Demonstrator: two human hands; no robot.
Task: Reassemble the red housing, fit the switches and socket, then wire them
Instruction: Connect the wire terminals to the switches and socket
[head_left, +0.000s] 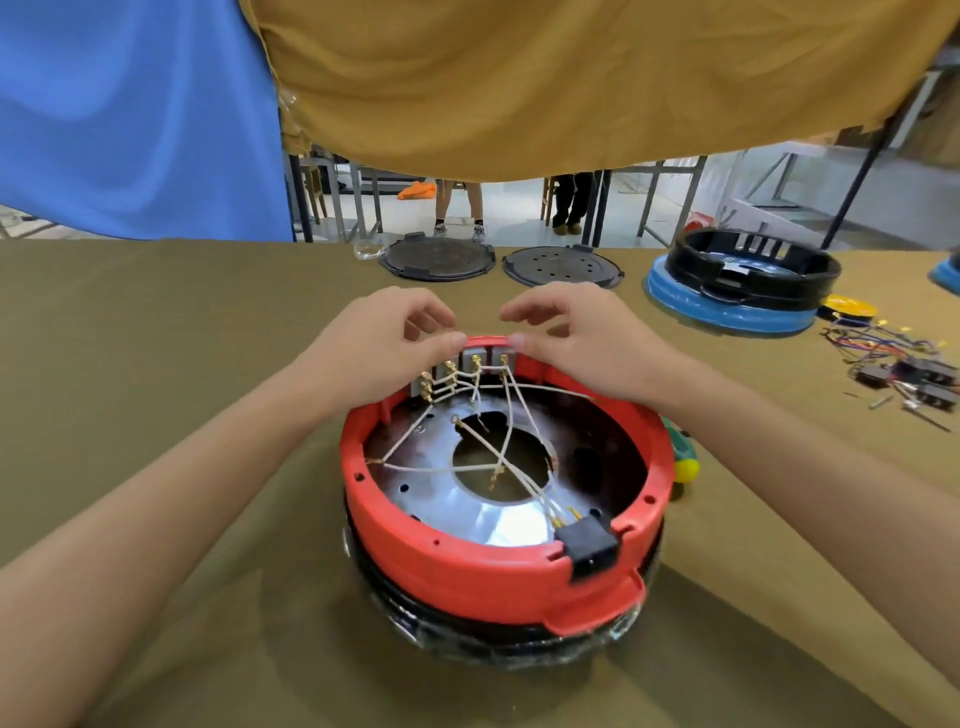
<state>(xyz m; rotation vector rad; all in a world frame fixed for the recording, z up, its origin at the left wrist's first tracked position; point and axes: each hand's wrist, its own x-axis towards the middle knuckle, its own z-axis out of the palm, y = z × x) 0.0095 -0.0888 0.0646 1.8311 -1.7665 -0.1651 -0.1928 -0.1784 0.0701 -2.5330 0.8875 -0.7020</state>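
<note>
1. Sitting at centre of the olive-covered table (156, 322): red housing (467, 566), a round open-topped ring, stacked on a black base (498, 636).
2. Showing inside: shiny metal plate (441, 499) with a central round hole, crossed by white wires (498, 457) ending in brass terminals.
3. Standing in a row at the 12 o'clock rim: grey switches (475, 359), terminals facing inward.
4. Sitting in the rim notch at 5 o'clock: black socket (592, 548), plug opening facing outward; switch-to-socket axis running from 12 toward 5 o'clock.
5. Pressing on the far rim at 12 o'clock: left hand (374, 353) and right hand (582, 343), thumbs on the rim, fingers loosely curled above, gripping nothing.
6. Lying at 1 to 2 o'clock: two dark lids (436, 257), blue-and-black housing (737, 280), loose parts (904, 364); green-yellow tool (683, 462) at 3 o'clock.
</note>
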